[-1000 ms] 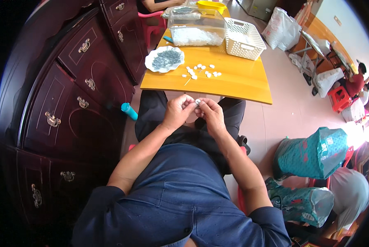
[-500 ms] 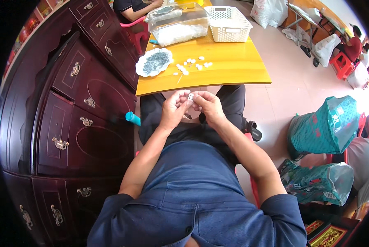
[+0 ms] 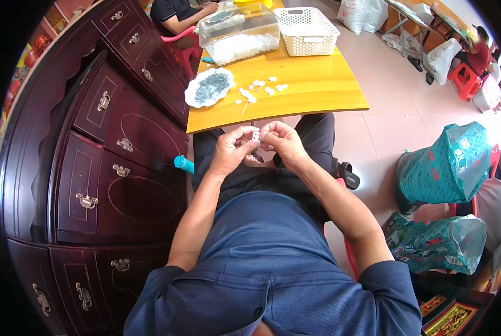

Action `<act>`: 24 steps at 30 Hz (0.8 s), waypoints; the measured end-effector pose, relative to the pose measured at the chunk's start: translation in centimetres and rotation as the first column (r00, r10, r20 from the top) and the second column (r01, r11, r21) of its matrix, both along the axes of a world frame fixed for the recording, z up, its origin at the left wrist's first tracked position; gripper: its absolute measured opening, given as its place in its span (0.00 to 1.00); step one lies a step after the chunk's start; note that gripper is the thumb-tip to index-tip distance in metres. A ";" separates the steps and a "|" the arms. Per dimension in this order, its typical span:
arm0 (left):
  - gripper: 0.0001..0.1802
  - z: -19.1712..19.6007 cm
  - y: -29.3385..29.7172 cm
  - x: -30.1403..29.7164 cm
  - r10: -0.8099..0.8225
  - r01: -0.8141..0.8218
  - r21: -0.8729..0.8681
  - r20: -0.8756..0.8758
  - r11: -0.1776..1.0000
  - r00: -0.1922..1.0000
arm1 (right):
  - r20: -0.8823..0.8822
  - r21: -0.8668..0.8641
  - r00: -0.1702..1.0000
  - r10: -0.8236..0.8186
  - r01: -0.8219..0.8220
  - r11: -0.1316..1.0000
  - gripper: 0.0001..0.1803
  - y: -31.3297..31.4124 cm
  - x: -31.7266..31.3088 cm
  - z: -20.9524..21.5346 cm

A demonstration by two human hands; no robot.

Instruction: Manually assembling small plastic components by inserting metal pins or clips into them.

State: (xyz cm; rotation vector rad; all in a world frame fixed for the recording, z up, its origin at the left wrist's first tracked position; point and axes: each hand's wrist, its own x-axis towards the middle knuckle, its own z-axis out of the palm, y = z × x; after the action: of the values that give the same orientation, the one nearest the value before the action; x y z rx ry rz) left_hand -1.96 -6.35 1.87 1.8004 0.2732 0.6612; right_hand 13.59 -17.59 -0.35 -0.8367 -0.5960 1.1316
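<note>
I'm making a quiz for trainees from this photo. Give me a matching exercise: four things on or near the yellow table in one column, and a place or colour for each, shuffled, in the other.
Things:
1. Small white piece
2. White plate
3. White basket
4. Green bags

Descriptions:
A. On the floor at the person's right
B. Far end of the yellow table, holes in its walls
C. Pinched between left hand and right hand
D. Holds a heap of small grey bits

Pairs: 1-C, 2-D, 3-B, 4-A
</note>
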 end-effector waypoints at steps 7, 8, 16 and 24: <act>0.14 0.4 0.2 -0.6 0.015 -0.016 -0.012 -0.024 1.000 1.000 | 0.029 0.046 0.999 0.020 -0.021 0.999 0.04 0.0 -0.3 0.0; 0.14 0.3 0.3 -0.7 0.025 -0.026 -0.010 -0.052 1.000 0.998 | 0.005 0.042 1.000 0.030 -0.030 0.999 0.04 -0.2 -0.5 0.2; 0.12 1.6 -0.4 -0.9 0.046 -0.045 0.030 -0.040 0.999 0.998 | -0.007 0.060 0.999 0.034 -0.033 0.998 0.04 -0.3 -0.8 0.3; 0.09 2.5 -0.5 0.0 0.022 -0.021 0.024 -0.026 0.999 0.999 | 0.009 0.086 1.000 -0.014 0.013 0.996 0.04 -0.8 -0.5 0.7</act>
State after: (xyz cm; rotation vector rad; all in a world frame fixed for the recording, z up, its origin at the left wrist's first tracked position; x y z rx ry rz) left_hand -1.91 -6.87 4.33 1.8320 0.3046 0.6585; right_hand 13.09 -18.44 0.40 -0.7714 -0.6419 1.0827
